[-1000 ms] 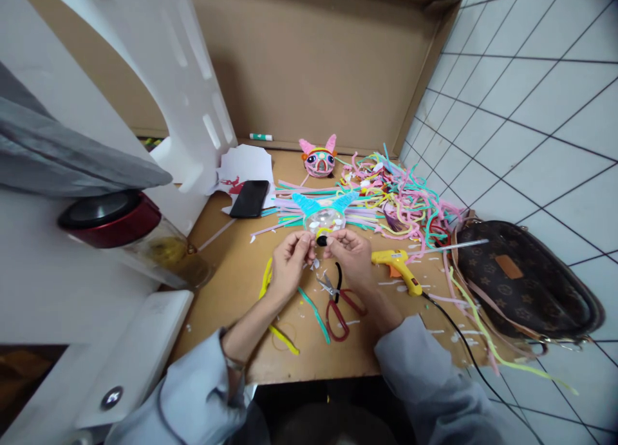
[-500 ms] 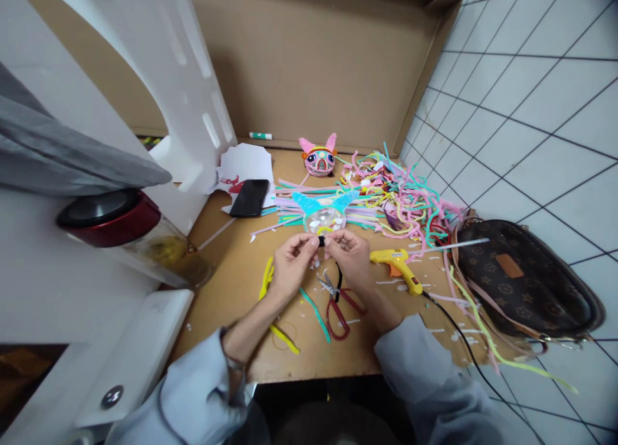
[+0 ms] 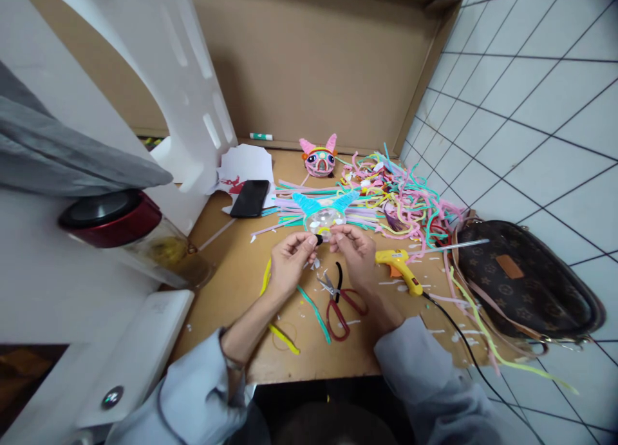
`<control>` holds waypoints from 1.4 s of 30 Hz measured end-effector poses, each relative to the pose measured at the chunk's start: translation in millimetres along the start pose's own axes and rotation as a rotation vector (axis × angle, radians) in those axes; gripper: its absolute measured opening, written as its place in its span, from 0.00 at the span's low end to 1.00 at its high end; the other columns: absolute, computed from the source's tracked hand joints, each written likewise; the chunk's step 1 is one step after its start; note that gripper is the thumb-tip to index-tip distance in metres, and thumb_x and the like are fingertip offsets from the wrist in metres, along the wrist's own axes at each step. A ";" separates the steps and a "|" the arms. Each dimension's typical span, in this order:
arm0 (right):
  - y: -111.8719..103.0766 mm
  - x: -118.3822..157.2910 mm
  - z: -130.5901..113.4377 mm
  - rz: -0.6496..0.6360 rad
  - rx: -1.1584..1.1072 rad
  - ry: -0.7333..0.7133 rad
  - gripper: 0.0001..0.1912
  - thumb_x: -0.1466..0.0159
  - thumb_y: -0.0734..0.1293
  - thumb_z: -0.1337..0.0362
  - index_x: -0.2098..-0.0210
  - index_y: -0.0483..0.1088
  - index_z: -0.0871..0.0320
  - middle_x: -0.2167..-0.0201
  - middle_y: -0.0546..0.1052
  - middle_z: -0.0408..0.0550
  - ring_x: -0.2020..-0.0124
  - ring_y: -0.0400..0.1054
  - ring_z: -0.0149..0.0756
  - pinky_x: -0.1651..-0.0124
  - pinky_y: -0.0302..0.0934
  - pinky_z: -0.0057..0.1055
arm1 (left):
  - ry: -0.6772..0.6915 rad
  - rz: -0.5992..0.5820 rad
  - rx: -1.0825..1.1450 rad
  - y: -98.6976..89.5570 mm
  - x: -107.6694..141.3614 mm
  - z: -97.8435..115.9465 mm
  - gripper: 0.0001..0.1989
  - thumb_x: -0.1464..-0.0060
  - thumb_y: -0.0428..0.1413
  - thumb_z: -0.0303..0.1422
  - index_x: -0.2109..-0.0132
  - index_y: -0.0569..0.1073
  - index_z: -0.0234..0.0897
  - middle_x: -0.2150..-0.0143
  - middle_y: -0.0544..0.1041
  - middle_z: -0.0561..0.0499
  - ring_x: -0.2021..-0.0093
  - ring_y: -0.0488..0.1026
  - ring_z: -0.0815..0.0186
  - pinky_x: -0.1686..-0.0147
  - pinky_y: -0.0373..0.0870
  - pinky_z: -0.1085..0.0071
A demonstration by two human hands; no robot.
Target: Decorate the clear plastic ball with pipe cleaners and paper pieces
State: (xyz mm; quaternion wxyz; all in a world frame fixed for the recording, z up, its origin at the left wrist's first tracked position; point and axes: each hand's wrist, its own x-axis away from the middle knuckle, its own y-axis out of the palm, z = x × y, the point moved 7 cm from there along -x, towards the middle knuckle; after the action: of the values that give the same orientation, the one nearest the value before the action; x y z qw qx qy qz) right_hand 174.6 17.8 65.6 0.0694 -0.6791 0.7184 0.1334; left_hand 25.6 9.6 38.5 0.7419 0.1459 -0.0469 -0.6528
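Between the thumb and forefinger of my left hand [image 3: 292, 258] is a small black piece of pipe cleaner [image 3: 319, 239], bunched up. My right hand [image 3: 355, 252] is just to its right, slightly apart from it, fingers curled and tips together; whether they hold anything is hidden. Beyond my fingertips lies a clear plastic ball [image 3: 321, 219] with light-blue fuzzy ears [image 3: 345, 201] and a yellow strip on it. Below my hands are red-handled scissors [image 3: 338, 310], lying partly open, and a black pipe cleaner [image 3: 339, 274] beside them.
A yellow glue gun [image 3: 400, 265] lies right of my hand, its black cord trailing off the table. Behind are loose pipe cleaners [image 3: 410, 200], a finished pink-eared head [image 3: 320, 161] and a phone [image 3: 250, 198]. A brown bag [image 3: 526, 277] stands right, a jar [image 3: 159, 252] left.
My hands have drawn apart. My right hand has let go of the black piece and moved slightly right and up; my left hand still pinches it.
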 end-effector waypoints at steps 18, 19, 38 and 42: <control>13.6 10.6 -21.1 -0.131 0.365 -0.372 0.14 0.39 0.67 0.66 0.54 0.75 0.52 0.63 0.75 0.45 0.65 0.69 0.34 0.62 0.67 0.31 | -0.100 -0.028 0.136 2.6 -1.7 -8.0 0.20 0.58 0.68 0.47 0.69 0.75 0.34 0.79 0.71 0.55 0.82 0.63 0.75 0.81 0.58 0.77; 14.5 10.9 -21.1 -0.137 0.370 -0.378 0.15 0.40 0.68 0.67 0.53 0.74 0.52 0.63 0.75 0.45 0.65 0.69 0.33 0.62 0.67 0.31 | -0.115 -0.035 0.154 3.7 -1.7 -8.2 0.21 0.59 0.68 0.47 0.70 0.75 0.34 0.81 0.70 0.55 0.82 0.62 0.75 0.81 0.57 0.77; 11.0 3.9 -9.5 -0.145 0.228 -0.325 0.09 0.39 0.68 0.67 0.60 0.78 0.54 0.66 0.76 0.44 0.66 0.70 0.32 0.64 0.67 0.29 | -0.157 -0.091 0.195 10.7 0.0 -5.7 0.20 0.61 0.69 0.46 0.71 0.74 0.33 0.78 0.71 0.55 0.82 0.62 0.77 0.81 0.59 0.78; 12.0 3.6 -8.4 -0.161 0.201 -0.324 0.09 0.39 0.68 0.67 0.61 0.78 0.54 0.66 0.76 0.44 0.65 0.70 0.32 0.63 0.67 0.30 | -0.136 -0.101 0.153 9.5 -0.5 -4.9 0.20 0.59 0.68 0.46 0.71 0.75 0.33 0.79 0.71 0.55 0.82 0.62 0.76 0.81 0.59 0.77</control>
State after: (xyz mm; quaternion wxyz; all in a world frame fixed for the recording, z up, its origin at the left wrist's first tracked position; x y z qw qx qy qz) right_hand 163.1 12.4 73.8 0.2618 -0.6937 0.6510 0.1626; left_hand 35.9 11.9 36.5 0.6897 0.1596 -0.1396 -0.6924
